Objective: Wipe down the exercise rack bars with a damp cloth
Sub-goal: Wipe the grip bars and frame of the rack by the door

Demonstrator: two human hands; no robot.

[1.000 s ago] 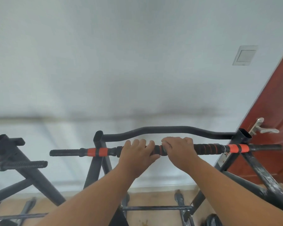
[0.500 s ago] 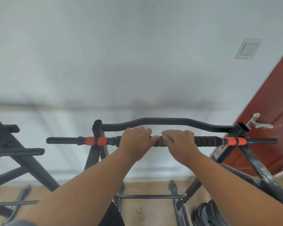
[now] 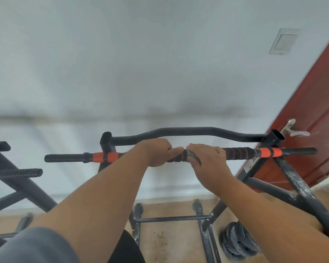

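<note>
Gripping the straight black bar with ribbed foam and orange bands (image 3: 237,153) with the left hand (image 3: 156,152); pinching a small grey-green damp cloth (image 3: 192,156) around it under the right hand (image 3: 207,158). Better sliding rightward, keeping cloth wrapped fully, steadying leftward.

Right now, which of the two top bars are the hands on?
The straight bar with orange bands, nearer the camera. Left hand and right hand grip its middle. The curved all-black bar behind is untouched.
</note>
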